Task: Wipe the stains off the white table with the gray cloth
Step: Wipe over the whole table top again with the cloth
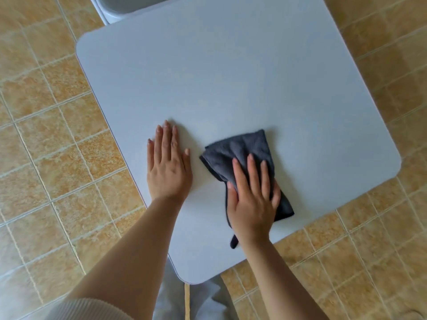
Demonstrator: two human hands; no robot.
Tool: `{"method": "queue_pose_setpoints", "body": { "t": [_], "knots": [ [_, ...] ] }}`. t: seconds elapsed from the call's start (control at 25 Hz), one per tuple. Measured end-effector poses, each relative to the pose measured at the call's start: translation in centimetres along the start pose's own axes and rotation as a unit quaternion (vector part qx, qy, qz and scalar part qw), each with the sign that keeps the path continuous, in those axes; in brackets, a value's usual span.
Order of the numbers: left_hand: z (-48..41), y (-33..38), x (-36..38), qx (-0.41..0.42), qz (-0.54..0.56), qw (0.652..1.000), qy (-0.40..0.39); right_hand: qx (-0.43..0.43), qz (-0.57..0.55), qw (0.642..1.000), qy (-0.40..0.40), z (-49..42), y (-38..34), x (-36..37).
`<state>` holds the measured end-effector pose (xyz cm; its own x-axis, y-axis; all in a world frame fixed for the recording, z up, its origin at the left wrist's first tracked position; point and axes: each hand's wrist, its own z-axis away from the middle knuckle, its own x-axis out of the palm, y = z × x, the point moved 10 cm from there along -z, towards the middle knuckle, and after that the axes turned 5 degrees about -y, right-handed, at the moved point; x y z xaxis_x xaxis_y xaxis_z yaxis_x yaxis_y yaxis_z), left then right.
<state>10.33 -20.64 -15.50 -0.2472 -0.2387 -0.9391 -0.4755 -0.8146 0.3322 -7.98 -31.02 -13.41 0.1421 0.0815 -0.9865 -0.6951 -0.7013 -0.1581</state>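
Note:
The white table (231,77) is square with rounded corners and fills the middle of the head view. A crumpled gray cloth (240,148) lies on its near right part. My right hand (253,197) presses flat on the cloth's near half, fingers spread over it. My left hand (167,165) lies flat on the bare tabletop to the left of the cloth, palm down, fingers together, holding nothing. No stain shows clearly on the surface.
A white chair or bin (120,8) stands at the table's far edge. Orange-brown floor tiles (46,158) surround the table. My legs in light trousers (201,301) are just below the near corner.

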Motion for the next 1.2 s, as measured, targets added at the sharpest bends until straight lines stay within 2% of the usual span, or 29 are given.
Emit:
{"method": "queue_pose_setpoints", "body": {
  "t": [0.08,0.16,0.32,0.4,0.48,0.56,0.64,0.72,0.8,0.92,1.0,1.12,1.2],
  "knots": [
    [-0.1,-0.1,0.1,0.0,-0.009,1.0,0.008,0.033,0.026,0.999,-0.004,-0.1,4.1,-0.5],
    [-0.3,-0.2,0.0,-0.005,-0.009,1.0,0.013,0.103,0.041,0.994,0.004,-2.3,7.8,-0.9],
    [-0.2,-0.2,0.0,-0.005,-0.015,1.0,0.018,0.205,-0.014,0.979,0.003,-10.1,9.7,0.1],
    [-0.2,-0.3,0.0,-0.006,-0.015,1.0,0.02,0.187,-0.029,0.982,0.012,-12.6,7.0,0.7],
    [-0.2,-0.3,0.0,-0.006,-0.017,1.0,0.02,0.104,-0.023,0.994,0.032,-12.5,2.9,0.7],
    [-0.3,-0.3,0.0,-0.007,-0.018,1.0,0.018,0.003,-0.014,0.999,0.032,-9.4,0.1,0.7],
    [-0.4,-0.3,0.0,-0.009,-0.019,1.0,0.015,-0.044,-0.016,0.999,0.015,-5.1,0.9,0.1],
    [-0.4,-0.2,0.0,-0.01,-0.02,1.0,0.017,-0.021,0.0,1.0,0.01,-2.2,4.4,-0.8],
    [-0.4,-0.1,0.0,-0.01,-0.02,1.0,0.021,0.043,0.023,0.999,0.008,-2.8,8.4,-1.1],
    [-0.4,-0.3,0.1,-0.012,-0.022,0.999,0.022,0.15,0.028,0.988,0.011,-8.6,11.7,-0.7],
    [-0.4,-0.3,0.2,-0.011,-0.026,0.999,0.024,0.179,0.0,0.984,0.009,-13.8,11.2,-0.1],
    [-0.3,-0.4,0.2,-0.008,-0.026,0.999,0.026,0.145,-0.023,0.989,-0.011,-19.2,6.7,1.3],
    [-0.3,-0.5,0.1,-0.01,-0.03,0.999,0.026,0.073,-0.022,0.997,0.008,-19.1,2.0,1.5]
  ]
}}
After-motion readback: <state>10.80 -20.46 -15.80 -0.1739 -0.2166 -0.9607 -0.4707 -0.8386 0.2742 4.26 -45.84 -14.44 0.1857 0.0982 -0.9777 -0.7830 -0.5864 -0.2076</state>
